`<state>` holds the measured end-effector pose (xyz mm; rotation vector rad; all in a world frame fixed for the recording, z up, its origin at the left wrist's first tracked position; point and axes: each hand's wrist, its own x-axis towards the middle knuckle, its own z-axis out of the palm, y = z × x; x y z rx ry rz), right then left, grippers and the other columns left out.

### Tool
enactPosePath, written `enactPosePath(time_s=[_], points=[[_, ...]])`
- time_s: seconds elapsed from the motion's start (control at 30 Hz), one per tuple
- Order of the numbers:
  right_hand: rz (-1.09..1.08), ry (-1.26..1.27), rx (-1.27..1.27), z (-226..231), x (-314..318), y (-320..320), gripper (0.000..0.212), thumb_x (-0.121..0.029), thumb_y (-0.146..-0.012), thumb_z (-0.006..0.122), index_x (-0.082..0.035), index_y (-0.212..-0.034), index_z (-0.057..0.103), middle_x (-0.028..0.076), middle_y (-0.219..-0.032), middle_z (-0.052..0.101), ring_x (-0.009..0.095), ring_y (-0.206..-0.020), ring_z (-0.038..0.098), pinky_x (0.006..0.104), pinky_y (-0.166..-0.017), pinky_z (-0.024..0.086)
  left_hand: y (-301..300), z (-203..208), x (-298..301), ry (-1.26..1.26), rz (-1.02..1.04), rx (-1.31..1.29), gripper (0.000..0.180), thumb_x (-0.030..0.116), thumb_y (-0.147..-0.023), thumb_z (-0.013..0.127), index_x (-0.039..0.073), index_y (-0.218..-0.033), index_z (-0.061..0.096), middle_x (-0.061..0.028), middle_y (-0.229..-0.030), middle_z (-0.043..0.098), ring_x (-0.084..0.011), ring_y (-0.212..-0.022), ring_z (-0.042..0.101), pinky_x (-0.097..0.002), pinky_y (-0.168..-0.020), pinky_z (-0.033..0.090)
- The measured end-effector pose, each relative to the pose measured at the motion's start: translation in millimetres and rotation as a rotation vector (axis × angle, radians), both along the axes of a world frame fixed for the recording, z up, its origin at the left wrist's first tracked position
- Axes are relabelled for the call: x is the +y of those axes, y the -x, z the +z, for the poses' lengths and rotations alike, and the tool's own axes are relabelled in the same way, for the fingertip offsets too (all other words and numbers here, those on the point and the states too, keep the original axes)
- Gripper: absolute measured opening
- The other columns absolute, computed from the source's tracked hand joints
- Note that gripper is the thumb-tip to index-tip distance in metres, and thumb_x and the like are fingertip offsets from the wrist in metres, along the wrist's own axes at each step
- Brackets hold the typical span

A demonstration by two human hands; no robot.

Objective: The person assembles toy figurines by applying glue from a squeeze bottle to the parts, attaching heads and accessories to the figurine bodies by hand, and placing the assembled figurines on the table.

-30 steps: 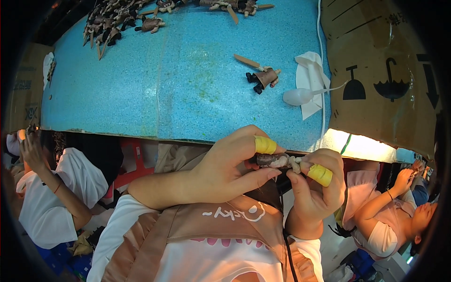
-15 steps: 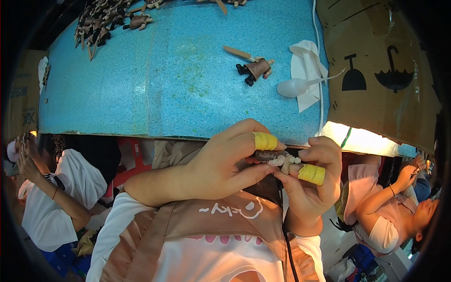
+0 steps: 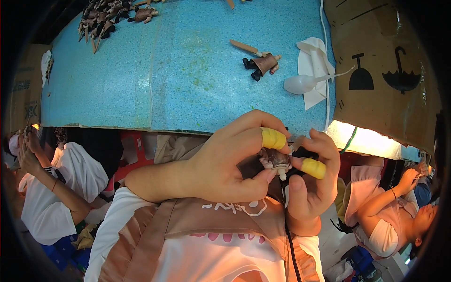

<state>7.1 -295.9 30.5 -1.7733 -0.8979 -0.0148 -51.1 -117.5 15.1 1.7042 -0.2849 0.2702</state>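
Note:
Above my lap, just off the table's near edge, my left hand point(image 3: 221, 164) grips a small toy figurine point(image 3: 276, 159) between thumb and fingers. The figurine has a brown torso, pale arms and a pale neck stub; no head shows on it. My right hand point(image 3: 314, 183) is curled at its right side, fingertips against it and the thumb held apart. Yellow tape wraps a finger on each hand. My fingers hide part of the figurine. Farther off on the table lies another figurine point(image 3: 264, 65), brown-clothed with black legs and a flat tan piece by its arm.
A blue speckled table point(image 3: 112, 89) spans the front. A pile of figurines point(image 3: 101, 19) lies far left. At right are a translucent dropper bottle point(image 3: 300, 84), white paper point(image 3: 311, 51), a white cable point(image 3: 327, 113) and a cardboard box point(image 3: 376, 103). Co-workers sit on both sides.
The figurine has turned in my hands, its neck stub now pointing down towards me. My right thumb has come away from it. The view has shifted slightly.

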Motion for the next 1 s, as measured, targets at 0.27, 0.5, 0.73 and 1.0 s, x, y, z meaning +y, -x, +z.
enactPosePath(time_s=[0.27, 0.5, 0.73, 1.0], points=[[-0.01, 0.133, -0.118, 0, 3, -3, 0.02, -0.001, -0.061, 0.069, 0.0, -0.077, 0.058, 0.013, -0.094, 0.059, 0.033, -0.097, 0.053, 0.0387, -0.078, 0.046, -2, 1, -4, -0.186, 0.086, -0.128, 0.031, 0.006, -0.064, 0.061, -0.001, -0.093, 0.056, -0.0192, -0.105, 0.052, -0.0261, -0.085, 0.057, -0.0327, -0.071, 0.049], [-0.039, 0.213, -0.1, -3, 8, -4, 0.022, 0.003, -0.06, 0.069, -0.001, -0.078, 0.058, 0.013, -0.094, 0.059, 0.034, -0.094, 0.054, 0.0387, -0.077, 0.046, -1, -1, -7, -0.217, 0.17, -0.09, 0.032, 0.003, -0.062, 0.06, -0.002, -0.093, 0.056, -0.0189, -0.103, 0.053, -0.0245, -0.083, 0.058, -0.0319, -0.067, 0.049], [0.068, 0.058, -0.228, -9, 7, -3, 0.045, -0.019, -0.064, 0.074, -0.001, -0.101, 0.057, 0.016, -0.105, 0.054, 0.037, -0.097, 0.051, 0.0457, -0.083, 0.043, 4, 4, -8, 0.695, -0.088, 0.546, 0.025, 0.008, -0.082, 0.056, -0.002, -0.104, 0.051, -0.0139, -0.102, 0.055, -0.0152, -0.086, 0.056, -0.0256, -0.067, 0.046], [-0.001, 0.196, -0.106, -12, 3, -1, 0.067, -0.031, -0.057, 0.079, 0.003, -0.109, 0.054, 0.019, -0.115, 0.048, 0.037, -0.104, 0.046, 0.047, -0.088, 0.039, 6, 22, 7, 0.53, -0.286, 0.675, 0.06, 0.003, -0.083, 0.059, 0.001, -0.134, 0.026, -0.0137, -0.116, 0.052, -0.014, -0.1, 0.052, -0.0265, -0.083, 0.042]])
